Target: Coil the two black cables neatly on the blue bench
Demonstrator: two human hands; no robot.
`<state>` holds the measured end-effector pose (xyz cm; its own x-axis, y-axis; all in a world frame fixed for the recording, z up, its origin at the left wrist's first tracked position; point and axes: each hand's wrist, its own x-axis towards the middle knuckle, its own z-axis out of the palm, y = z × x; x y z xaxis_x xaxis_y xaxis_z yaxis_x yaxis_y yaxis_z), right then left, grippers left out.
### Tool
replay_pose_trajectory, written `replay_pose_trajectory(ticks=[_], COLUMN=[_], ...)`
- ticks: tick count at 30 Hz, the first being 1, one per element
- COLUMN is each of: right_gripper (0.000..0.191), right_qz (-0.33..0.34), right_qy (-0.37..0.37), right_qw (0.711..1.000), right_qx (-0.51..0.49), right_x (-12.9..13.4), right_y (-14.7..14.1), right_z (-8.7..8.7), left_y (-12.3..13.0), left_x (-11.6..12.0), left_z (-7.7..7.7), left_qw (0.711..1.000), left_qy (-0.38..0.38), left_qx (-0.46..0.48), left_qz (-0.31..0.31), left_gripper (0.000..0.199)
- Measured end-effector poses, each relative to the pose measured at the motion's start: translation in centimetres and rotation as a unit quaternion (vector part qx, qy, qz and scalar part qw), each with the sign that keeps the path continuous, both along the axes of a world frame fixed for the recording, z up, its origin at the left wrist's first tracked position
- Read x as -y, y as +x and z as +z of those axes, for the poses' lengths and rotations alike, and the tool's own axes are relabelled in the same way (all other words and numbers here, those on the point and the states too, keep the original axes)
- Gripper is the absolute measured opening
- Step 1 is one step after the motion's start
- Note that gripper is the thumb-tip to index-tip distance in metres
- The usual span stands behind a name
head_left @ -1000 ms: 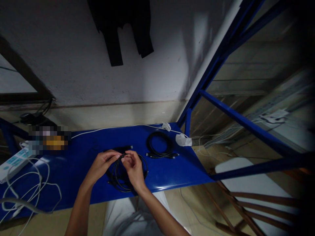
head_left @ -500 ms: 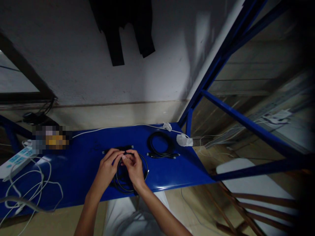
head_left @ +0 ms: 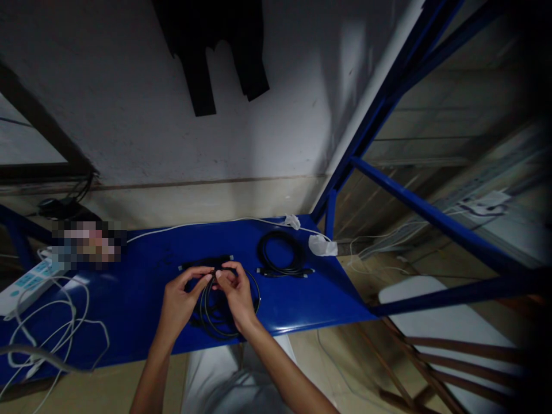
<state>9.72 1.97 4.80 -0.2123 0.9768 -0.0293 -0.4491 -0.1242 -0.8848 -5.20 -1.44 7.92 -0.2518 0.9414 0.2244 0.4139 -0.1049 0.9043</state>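
At lower centre, the left hand [head_left: 181,296] and right hand [head_left: 236,291] are pinching a coiled black cable [head_left: 210,322] near the front edge of the tabletop [head_left: 310,302], with room rightward.

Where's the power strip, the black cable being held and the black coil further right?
Power strip [head_left: 29,280], head view: its socket face.
Held black cable [head_left: 221,334], head view: bottom of its loop.
Right black coil [head_left: 284,270], head view: its lower edge.
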Motion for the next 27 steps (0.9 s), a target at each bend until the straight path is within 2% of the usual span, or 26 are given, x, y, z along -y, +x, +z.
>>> replay_pose_trajectory(ticks=[4,10,14,19,27], right_gripper=[0.036,0.038,0.039,0.04,0.043], right_qz=[-0.008,-0.016,-0.007,0.003,0.011], right_qy=[0.002,-0.032,-0.037,-0.032,-0.031], right_qw=[1.0,0.999,0.999,0.999,0.999], right_qx=[-0.009,-0.02,-0.024,-0.037,-0.036], right_x=[0.1,0.1,0.0,0.2,0.1], right_y=[-0.3,-0.2,-0.2,-0.2,0.0], right_z=[-0.1,0.2,0.3,0.1,0.1], left_y=[0.4,0.5,-0.3,-1.1,-1.2], left_x=[0.1,-0.2,-0.6,-1.0,-1.7], left_z=[-0.5,-1.4,-1.5,-1.1,-1.0], left_qw=[0.999,0.994,0.993,0.986,0.979], left_qy=[-0.002,0.036,-0.001,-0.06,-0.104], left_qx=[0.041,0.098,0.115,0.127,0.166], left_qz=[0.03,0.019,-0.024,-0.086,-0.053], left_gripper=[0.025,0.03,0.039,0.035,0.038])
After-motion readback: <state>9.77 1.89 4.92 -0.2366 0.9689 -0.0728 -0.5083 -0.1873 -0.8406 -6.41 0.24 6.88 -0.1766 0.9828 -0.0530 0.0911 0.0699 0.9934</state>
